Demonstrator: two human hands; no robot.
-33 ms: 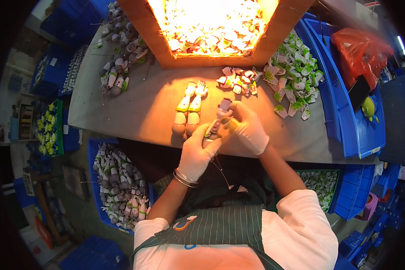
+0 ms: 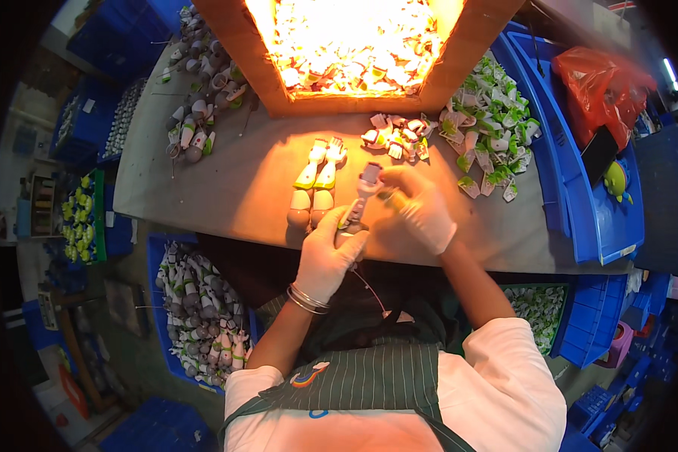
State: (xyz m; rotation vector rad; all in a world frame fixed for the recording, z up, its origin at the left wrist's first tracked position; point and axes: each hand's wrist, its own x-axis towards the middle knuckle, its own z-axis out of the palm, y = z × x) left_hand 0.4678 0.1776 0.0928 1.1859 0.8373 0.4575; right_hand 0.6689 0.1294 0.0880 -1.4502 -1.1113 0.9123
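Observation:
My left hand (image 2: 325, 260), gloved in white, is closed round the lower part of a toy arm (image 2: 364, 192) in white, green and grey. Its far end points away from me, and a thin cord hangs below the hand. Just right of that piece is my right hand (image 2: 423, 207), also gloved and smeared by motion. Its curled fingers hold a narrow yellow thing (image 2: 396, 199), too blurred to name. Two assembled toy arms (image 2: 316, 184) with hands and grey round ends lie side by side to the left. Beyond my hands sits a small heap of white-and-green toy parts (image 2: 396, 137).
A brightly lit cardboard box (image 2: 346, 104) full of parts stands at the back. Green-and-white pieces (image 2: 497, 128) are heaped right, grey-and-white ones (image 2: 196, 120) left. Blue trays (image 2: 610, 226) line the right edge; a blue crate (image 2: 157, 279) of toy limbs stands below left.
My right hand has shifted slightly right and nearer to me, a little away from the toy arm. My left hand and the toy arm have moved slightly left.

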